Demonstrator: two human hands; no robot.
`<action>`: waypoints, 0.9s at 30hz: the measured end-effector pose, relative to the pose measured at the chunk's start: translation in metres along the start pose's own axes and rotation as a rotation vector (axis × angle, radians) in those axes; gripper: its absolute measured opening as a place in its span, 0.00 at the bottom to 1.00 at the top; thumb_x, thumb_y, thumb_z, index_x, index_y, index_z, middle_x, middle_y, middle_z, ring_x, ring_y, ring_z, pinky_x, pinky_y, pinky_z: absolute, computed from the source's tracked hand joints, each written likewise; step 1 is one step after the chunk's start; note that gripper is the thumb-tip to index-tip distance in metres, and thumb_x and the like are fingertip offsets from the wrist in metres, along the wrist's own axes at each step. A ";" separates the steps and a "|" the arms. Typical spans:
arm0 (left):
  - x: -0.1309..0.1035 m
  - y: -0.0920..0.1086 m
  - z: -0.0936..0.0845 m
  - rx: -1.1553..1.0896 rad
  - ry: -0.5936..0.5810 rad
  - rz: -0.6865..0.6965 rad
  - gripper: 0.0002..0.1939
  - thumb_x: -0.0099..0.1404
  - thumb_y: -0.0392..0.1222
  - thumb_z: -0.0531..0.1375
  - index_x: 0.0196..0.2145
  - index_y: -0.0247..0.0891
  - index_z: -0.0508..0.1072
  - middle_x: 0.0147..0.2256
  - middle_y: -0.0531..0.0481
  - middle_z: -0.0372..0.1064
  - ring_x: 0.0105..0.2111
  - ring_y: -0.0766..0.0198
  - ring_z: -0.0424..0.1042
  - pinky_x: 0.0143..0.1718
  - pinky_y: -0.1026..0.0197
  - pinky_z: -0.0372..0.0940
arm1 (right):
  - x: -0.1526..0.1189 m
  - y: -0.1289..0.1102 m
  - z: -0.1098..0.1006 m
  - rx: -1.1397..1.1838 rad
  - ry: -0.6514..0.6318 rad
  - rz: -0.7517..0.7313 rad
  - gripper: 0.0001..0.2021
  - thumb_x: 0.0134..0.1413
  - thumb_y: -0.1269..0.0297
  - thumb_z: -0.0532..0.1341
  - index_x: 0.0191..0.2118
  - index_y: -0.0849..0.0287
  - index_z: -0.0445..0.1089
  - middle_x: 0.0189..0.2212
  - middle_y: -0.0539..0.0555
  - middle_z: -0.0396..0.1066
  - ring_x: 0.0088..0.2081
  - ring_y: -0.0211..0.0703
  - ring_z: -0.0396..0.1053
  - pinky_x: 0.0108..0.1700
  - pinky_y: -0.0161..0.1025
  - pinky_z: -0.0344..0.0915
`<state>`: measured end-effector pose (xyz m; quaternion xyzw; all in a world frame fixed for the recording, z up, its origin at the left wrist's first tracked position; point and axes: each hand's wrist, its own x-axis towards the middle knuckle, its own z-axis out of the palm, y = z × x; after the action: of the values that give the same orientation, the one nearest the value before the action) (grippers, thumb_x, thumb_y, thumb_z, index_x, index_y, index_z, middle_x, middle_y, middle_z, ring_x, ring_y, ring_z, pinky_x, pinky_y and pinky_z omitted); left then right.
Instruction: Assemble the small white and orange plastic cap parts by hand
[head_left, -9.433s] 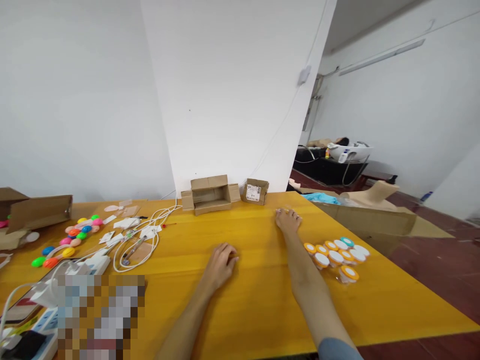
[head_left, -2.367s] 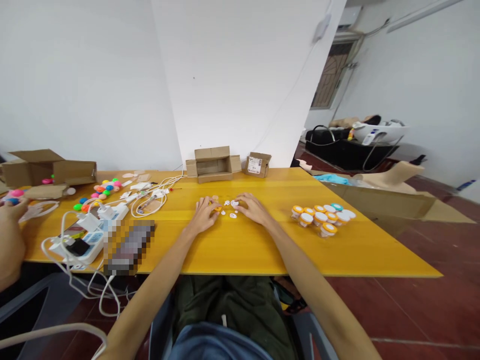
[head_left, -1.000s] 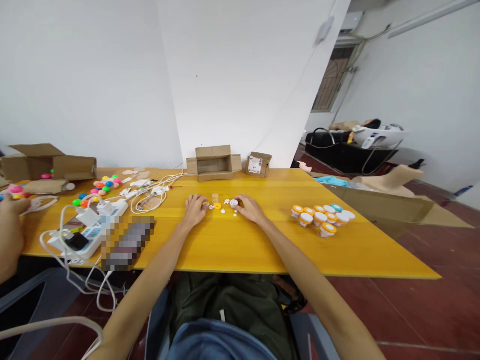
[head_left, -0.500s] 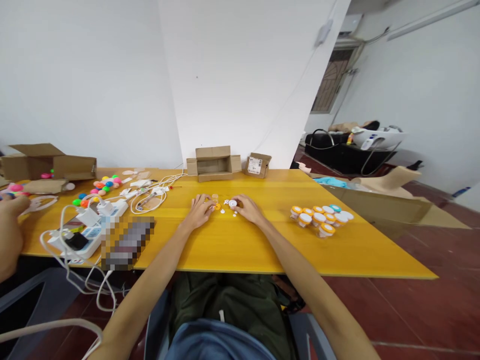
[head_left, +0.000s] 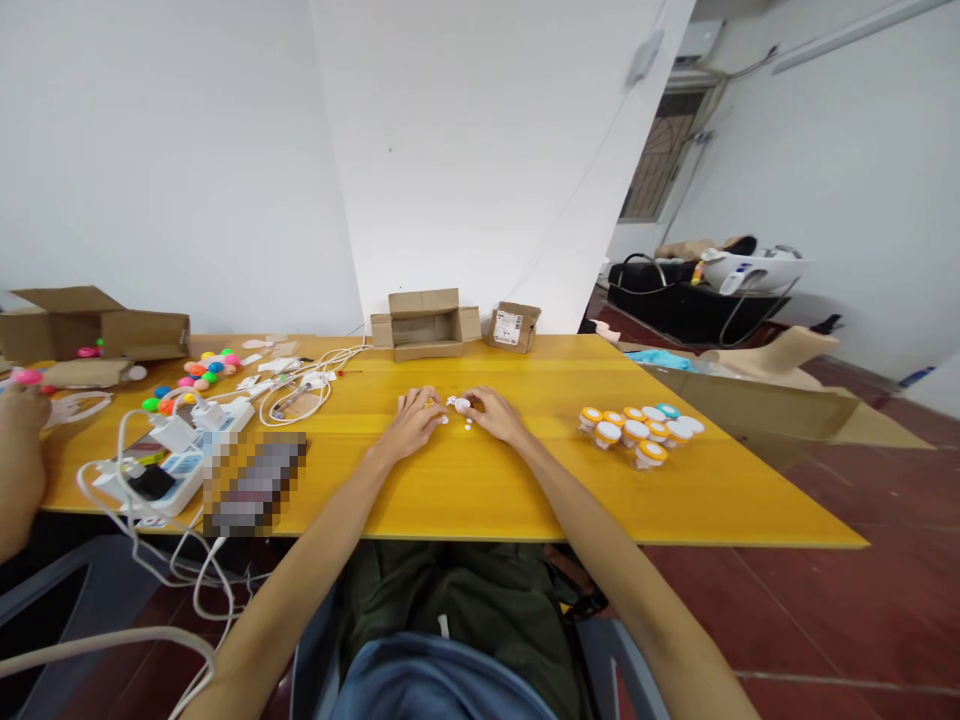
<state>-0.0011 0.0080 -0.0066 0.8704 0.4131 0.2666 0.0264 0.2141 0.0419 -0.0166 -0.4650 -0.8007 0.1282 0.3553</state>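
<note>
On the yellow table [head_left: 480, 490], my left hand [head_left: 414, 422] reaches over small orange and clear pieces, which its fingers partly cover. Whether it grips any of them cannot be made out. My right hand [head_left: 491, 413] has its thumb and fingers closed on a small round white part [head_left: 463, 405]. Between the hands lie little white pieces with dark spots [head_left: 451, 401]. A small white disc [head_left: 469, 426] rests just below the round part.
Small jars with orange, white and teal lids [head_left: 635, 430] cluster at right. Two cardboard boxes [head_left: 427, 350] [head_left: 513, 328] stand behind. At left are a power strip [head_left: 180, 480], cables, colourful balls [head_left: 201, 372], a blurred-out device [head_left: 259, 485] and another person's hand [head_left: 26, 405].
My left hand has moved slightly right, over the orange piece, covering more of it. My right hand stays at the round white part. The other person's hand now holds up a pink ball.
</note>
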 end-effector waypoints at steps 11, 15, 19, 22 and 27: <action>-0.001 -0.001 -0.001 -0.022 -0.009 -0.024 0.13 0.71 0.39 0.52 0.40 0.47 0.77 0.48 0.46 0.68 0.51 0.53 0.60 0.53 0.48 0.56 | -0.025 0.002 -0.010 -0.003 0.023 -0.073 0.05 0.60 0.66 0.61 0.35 0.54 0.74 0.36 0.54 0.74 0.42 0.46 0.71 0.46 0.42 0.67; -0.001 0.001 -0.002 -0.026 0.005 -0.017 0.12 0.71 0.39 0.53 0.39 0.47 0.77 0.47 0.47 0.69 0.51 0.53 0.60 0.52 0.49 0.56 | -0.027 -0.005 -0.013 0.017 -0.033 -0.110 0.04 0.59 0.65 0.62 0.34 0.54 0.75 0.36 0.54 0.74 0.41 0.46 0.72 0.47 0.43 0.67; 0.000 0.003 -0.003 -0.026 0.026 -0.018 0.12 0.72 0.40 0.53 0.39 0.46 0.77 0.47 0.46 0.69 0.51 0.53 0.60 0.52 0.49 0.56 | -0.028 -0.009 -0.016 0.001 -0.058 -0.149 0.03 0.57 0.66 0.65 0.34 0.53 0.76 0.40 0.54 0.74 0.45 0.47 0.72 0.50 0.45 0.67; 0.000 0.004 -0.003 -0.033 0.012 -0.014 0.12 0.72 0.40 0.53 0.38 0.46 0.77 0.47 0.46 0.69 0.52 0.53 0.60 0.52 0.48 0.56 | -0.029 -0.010 -0.016 -0.030 -0.091 -0.183 0.04 0.57 0.67 0.64 0.33 0.53 0.77 0.41 0.54 0.73 0.46 0.48 0.72 0.51 0.46 0.68; -0.001 0.004 -0.004 -0.041 -0.003 -0.011 0.11 0.71 0.41 0.54 0.40 0.46 0.77 0.47 0.46 0.69 0.52 0.53 0.61 0.53 0.48 0.56 | -0.030 -0.012 -0.016 -0.066 -0.105 -0.210 0.06 0.59 0.69 0.62 0.35 0.53 0.77 0.42 0.55 0.73 0.47 0.47 0.71 0.52 0.46 0.67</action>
<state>-0.0006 0.0040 -0.0027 0.8678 0.4124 0.2733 0.0463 0.2262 0.0088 -0.0121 -0.3827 -0.8663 0.0879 0.3089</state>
